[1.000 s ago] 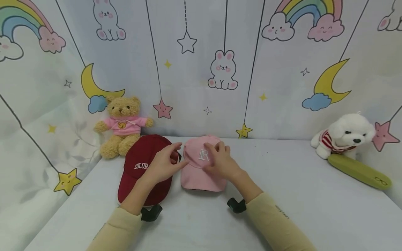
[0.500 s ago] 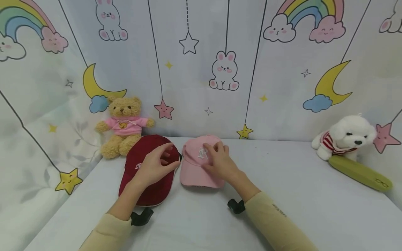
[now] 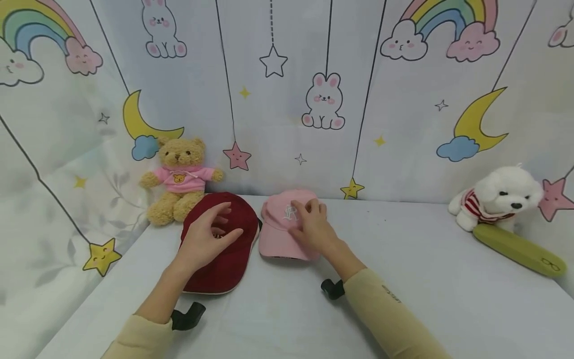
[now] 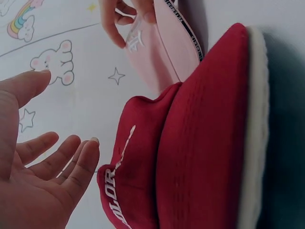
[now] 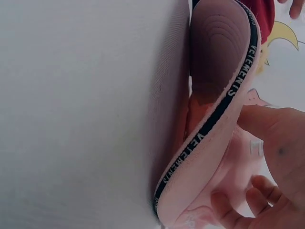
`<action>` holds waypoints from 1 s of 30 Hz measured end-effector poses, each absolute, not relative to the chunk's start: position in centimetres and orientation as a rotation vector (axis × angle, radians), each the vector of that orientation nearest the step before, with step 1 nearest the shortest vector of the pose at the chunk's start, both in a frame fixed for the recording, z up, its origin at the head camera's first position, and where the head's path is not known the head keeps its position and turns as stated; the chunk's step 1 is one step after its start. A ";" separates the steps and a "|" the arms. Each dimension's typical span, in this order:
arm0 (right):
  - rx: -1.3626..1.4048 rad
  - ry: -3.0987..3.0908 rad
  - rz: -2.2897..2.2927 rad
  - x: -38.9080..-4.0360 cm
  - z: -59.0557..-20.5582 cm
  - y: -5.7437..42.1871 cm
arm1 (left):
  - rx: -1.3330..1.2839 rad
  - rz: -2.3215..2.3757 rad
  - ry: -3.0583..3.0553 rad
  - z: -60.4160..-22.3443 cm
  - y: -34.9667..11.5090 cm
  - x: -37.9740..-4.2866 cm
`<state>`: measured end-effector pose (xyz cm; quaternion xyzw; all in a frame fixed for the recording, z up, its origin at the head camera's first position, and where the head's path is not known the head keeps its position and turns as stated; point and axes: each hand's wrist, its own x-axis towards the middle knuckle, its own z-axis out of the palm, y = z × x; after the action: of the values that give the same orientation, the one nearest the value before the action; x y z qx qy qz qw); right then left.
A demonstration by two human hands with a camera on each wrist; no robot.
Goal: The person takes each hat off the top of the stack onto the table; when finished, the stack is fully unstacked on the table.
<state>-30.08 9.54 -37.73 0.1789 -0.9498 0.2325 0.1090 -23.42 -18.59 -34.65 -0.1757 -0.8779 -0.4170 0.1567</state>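
The red cap (image 3: 237, 257) has white letters (image 4: 112, 193) and a creamy edge (image 4: 257, 119). The pink cap (image 3: 280, 237) has a white R (image 3: 290, 213), and black tape (image 5: 217, 114) with white writing (image 5: 197, 139) along its brim. The bear (image 3: 179, 157) is light brown in a pink shirt (image 3: 190, 179). The dog (image 3: 504, 192) is white, and its top (image 3: 474, 204) has red and white stripes. The case (image 3: 515, 249) is green. The sleeves (image 3: 376, 309) are pale yellow. The white cloth (image 3: 403, 169) shows rainbows (image 3: 448, 10), yellow moons (image 3: 468, 117), blue clouds (image 3: 458, 148) and pink stars (image 3: 237, 157).

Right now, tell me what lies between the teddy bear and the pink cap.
In the head view, the red cap lies between them, partly hidden by the left hand.
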 end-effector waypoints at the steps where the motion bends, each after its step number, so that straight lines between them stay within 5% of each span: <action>1: 0.522 -2.792 0.688 -30.2 -37.8 9.5 | -0.497 -1.186 -2.515 -34.7 -18.8 -23.4; 30: 0.489 -2.825 0.645 -32.7 -37.9 9.3 | -0.298 -1.071 -2.473 -35.3 -23.9 -21.4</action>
<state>-32.65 9.34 -37.87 0.1655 -0.9564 0.2185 0.1011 -21.39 -23.85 -35.30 -0.1072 -0.8911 -0.3860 0.2133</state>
